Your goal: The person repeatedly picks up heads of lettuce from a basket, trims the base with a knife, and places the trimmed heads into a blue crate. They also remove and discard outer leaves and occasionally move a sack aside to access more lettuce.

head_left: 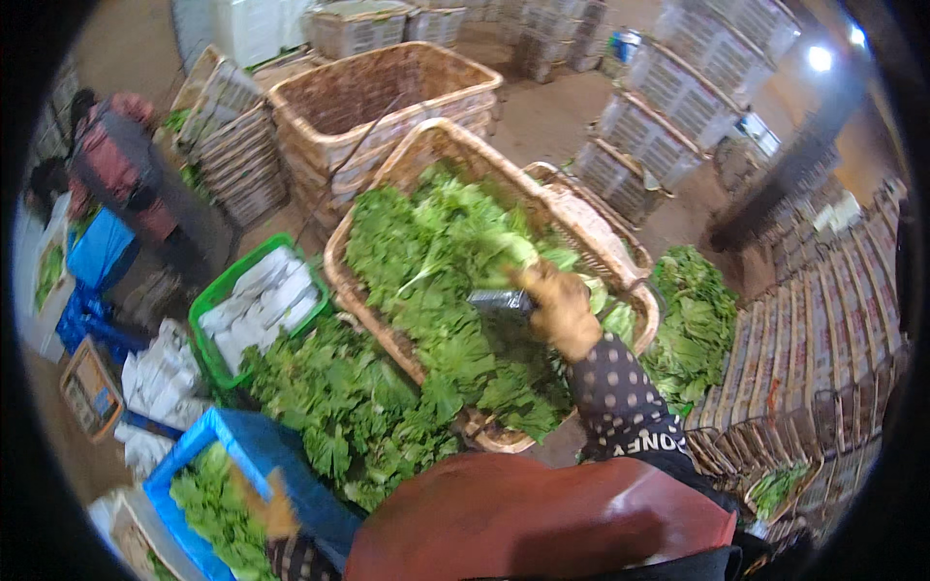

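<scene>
My right hand (563, 312), in a tan glove, is over a large plastic crate (345, 240) heaped with leafy lettuce (429, 240). It is closed on a flat, shiny grey tool (501, 300) that looks like a broad knife; motion blurs it. A pale lettuce stem end (519, 250) is close to those fingers, and I cannot tell whether they touch it. At lower left, my left hand (276, 508), gloved and blurred, is beside the lettuce (218, 501) in a crate lined with blue plastic (178, 454). Its grip is unclear.
More loose lettuce (341, 414) lies between the crates, and another heap (690, 327) is at right. A green basket (214, 363) holds white bundles. Stacked crates (312, 152) stand ahead, with more stacks (799, 341) at right. A person (123, 160) bends at far left.
</scene>
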`<action>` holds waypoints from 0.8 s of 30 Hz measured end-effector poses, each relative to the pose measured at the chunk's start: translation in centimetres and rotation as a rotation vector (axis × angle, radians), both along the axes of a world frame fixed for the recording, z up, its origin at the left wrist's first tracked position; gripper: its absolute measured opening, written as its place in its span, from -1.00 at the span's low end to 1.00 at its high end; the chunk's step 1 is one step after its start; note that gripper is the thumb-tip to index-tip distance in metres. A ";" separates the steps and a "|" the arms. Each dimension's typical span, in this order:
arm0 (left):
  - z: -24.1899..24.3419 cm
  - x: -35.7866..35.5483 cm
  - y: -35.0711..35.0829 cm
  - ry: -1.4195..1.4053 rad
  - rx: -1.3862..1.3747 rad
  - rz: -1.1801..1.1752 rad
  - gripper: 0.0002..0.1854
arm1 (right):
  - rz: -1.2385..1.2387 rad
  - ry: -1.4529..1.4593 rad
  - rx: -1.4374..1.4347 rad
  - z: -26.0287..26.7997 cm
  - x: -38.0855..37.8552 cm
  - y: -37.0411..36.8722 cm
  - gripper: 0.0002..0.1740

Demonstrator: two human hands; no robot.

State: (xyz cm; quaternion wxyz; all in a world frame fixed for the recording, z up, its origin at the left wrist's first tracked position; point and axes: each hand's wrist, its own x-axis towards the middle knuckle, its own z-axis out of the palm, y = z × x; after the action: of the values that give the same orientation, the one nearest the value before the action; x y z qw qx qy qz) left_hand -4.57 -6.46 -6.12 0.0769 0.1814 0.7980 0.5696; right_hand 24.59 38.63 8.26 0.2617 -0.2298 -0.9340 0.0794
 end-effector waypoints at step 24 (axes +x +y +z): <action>7.4 7.0 2.6 -0.296 0.072 -0.497 0.16 | 0.170 -0.708 -0.217 -7.5 -11.4 -15.9 -0.84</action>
State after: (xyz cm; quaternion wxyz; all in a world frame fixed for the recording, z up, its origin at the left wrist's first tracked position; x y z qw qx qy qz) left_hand 2.47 -3.91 1.33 0.3233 0.2890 0.6884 0.5815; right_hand 13.18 22.71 0.72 -0.1106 -0.1909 -0.9686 0.1149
